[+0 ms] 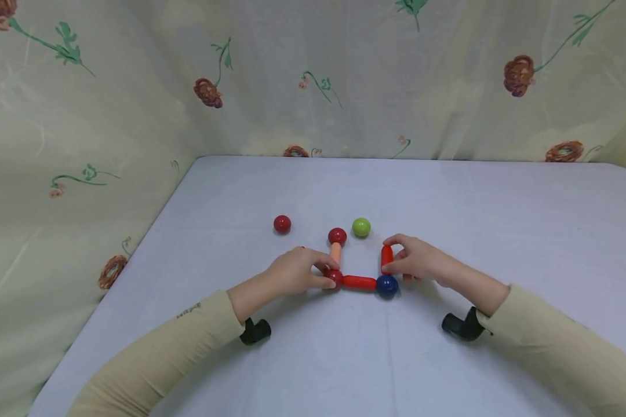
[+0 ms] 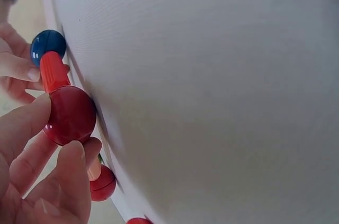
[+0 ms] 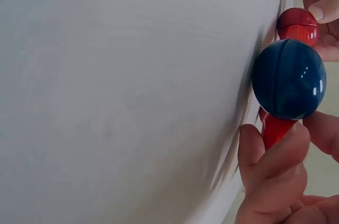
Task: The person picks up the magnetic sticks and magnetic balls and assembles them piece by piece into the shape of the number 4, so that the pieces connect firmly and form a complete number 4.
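Observation:
My left hand [image 1: 294, 271] pinches a glossy red ball [image 1: 334, 278] at the near left corner of a joined shape on the table. From that ball a red rod [image 1: 360, 282] runs right to a dark blue ball [image 1: 387, 286]. An orange-pink rod [image 1: 335, 255] leads away to another red ball [image 1: 337, 236]. My right hand [image 1: 416, 259] grips a second red rod [image 1: 387, 259], which points away from the blue ball. In the right wrist view, this rod's near end [image 3: 275, 131] meets the blue ball [image 3: 290, 79], with my fingers curled round it.
A loose red ball [image 1: 282, 224] lies farther left, and a green ball [image 1: 361, 227] sits beyond the gap between the two upright sides. A bit of red shows behind my left hand. A flowered curtain [image 1: 365, 75] hangs behind the white table [image 1: 475, 208].

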A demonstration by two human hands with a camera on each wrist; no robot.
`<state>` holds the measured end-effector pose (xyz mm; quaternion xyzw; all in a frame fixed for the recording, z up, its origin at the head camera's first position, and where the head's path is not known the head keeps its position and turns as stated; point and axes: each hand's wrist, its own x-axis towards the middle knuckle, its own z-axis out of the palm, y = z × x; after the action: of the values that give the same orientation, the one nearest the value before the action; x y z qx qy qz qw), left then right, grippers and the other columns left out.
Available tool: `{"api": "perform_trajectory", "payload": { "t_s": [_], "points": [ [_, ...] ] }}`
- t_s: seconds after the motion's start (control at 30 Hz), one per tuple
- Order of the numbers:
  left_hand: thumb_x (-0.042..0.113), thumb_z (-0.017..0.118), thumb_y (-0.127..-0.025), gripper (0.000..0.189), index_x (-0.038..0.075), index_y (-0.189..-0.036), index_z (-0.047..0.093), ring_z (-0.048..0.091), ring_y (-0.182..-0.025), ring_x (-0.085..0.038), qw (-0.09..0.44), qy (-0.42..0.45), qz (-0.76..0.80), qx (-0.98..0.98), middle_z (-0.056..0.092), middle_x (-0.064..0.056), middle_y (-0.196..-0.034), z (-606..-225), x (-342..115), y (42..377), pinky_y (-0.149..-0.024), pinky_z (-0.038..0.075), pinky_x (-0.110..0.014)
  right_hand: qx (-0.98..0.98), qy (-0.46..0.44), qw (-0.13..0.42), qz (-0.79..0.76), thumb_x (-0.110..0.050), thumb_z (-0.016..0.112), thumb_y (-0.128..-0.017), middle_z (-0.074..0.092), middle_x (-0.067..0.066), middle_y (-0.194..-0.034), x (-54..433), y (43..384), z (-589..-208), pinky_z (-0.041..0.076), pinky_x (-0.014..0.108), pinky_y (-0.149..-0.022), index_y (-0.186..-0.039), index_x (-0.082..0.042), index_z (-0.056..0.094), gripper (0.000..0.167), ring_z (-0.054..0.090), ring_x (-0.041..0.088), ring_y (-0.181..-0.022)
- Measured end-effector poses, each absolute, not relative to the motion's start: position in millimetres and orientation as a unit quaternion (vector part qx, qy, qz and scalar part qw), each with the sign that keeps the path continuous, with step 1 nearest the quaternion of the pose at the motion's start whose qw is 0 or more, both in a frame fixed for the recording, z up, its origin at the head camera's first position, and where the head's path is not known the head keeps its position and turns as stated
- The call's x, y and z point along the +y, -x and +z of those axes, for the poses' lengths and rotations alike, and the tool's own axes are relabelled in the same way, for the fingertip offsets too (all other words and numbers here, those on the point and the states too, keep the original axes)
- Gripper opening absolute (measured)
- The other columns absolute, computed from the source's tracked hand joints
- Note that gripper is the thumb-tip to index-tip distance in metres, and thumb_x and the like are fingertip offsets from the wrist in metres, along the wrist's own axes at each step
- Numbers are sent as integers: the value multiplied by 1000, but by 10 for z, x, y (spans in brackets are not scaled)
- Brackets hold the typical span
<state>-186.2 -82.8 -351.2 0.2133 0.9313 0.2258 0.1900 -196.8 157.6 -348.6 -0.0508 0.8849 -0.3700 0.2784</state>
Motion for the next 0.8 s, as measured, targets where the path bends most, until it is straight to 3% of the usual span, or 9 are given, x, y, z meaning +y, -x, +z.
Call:
{"api": "perform_trajectory", "payload": {
  "t_s": [0.27, 0.47, 0.67, 0.8],
  "points": [
    [26, 70, -80, 34, 22, -114, 64, 54, -80, -9, 174, -222, 217, 935, 66, 4, -97, -3518, -835, 1836, -61, 43, -21, 873, 82, 292, -381, -23, 62, -85, 53, 16, -104, 1605, 1880, -3479, 46, 27, -65, -142, -2, 22, 73, 52, 17, -71],
    [25, 71, -80, 35, 20, -114, 65, 53, -74, -9, 144, -228, 202, 942, 66, 4, -93, -3523, -816, 1797, -57, 42, -19, 860, 108, 305, -395, -22, 63, -85, 46, 22, -118, 1641, 1848, -3474, 46, 29, -67, -144, 0, 14, 80, 54, 17, -72],
    [30, 70, -80, 39, 22, -118, 63, 54, -88, -10, 109, -254, 183, 943, 61, 0, -112, -3468, -676, 1715, -62, 44, -17, 861, 119, 305, -389, -25, 63, -85, 45, 20, -115, 1660, 1859, -3486, 45, 29, -67, -144, 0, 15, 80, 52, 18, -74],
    [31, 69, -81, 39, 22, -119, 62, 54, -76, -8, 106, -270, 185, 939, 62, 0, -108, -3457, -530, 1701, -56, 43, -14, 862, 124, 307, -385, -25, 63, -85, 45, 20, -116, 1671, 1880, -3491, 45, 29, -66, -144, -1, 16, 80, 52, 19, -76]
  ]
}}
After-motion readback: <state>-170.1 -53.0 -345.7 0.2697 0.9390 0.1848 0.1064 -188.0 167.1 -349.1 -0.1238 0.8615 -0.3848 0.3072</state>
